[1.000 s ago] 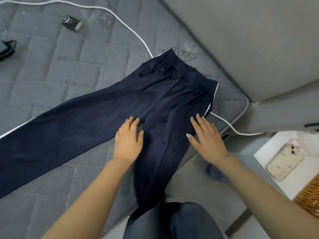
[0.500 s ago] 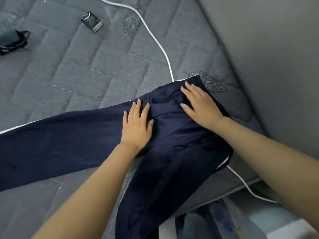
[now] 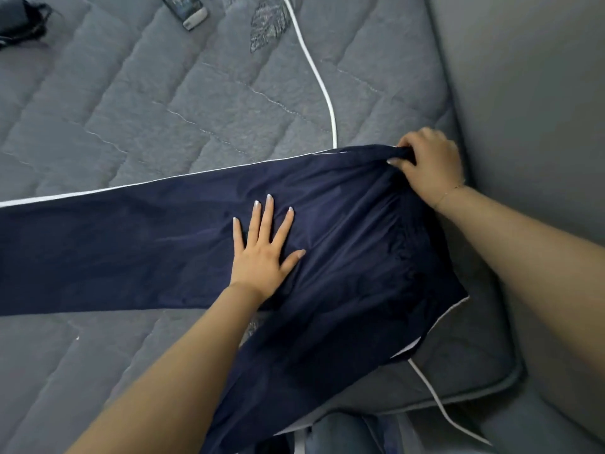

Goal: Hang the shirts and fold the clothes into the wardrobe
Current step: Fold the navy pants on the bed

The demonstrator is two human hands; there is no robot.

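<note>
Step in hand: laying out and flattening 1 pair of navy trousers (image 3: 183,244) on the bed (image 3: 163,103) before folding. The trousers sit across the middle of the frame, 1 leg running out the left edge with a white side stripe along its upper edge, the other leg dropping off the bed edge toward the bottom centre. The waist end is at centre right, near the grey wall panel (image 3: 523,93).

Left hand (image 3: 262,253), centre of frame: flat on the cloth, fingers spread and straight, pressing near the crotch area. No grip, just a pin.

Right hand (image 3: 429,165), upper right: grip curled round the bunched top corner of the waistband, cloth pinched between fingers and thumb, fabric drawn into ridges toward it.

Judgement: task is early; nothing folded yet here, wardrobe not in view. Next move likely calls for tugging the waistband taut and square against the left-hand pin, then bringing the hanging leg up onto the other so the 2 legs stack. Risk: the hanging leg drags the cloth off the bed edge.

Other things: white cable (image 3: 314,70) runs from the top centre under the trousers and reappears lower right; small dark device (image 3: 185,9) at the top; dark item (image 3: 19,21) at upper left, too cropped to tell.
</note>
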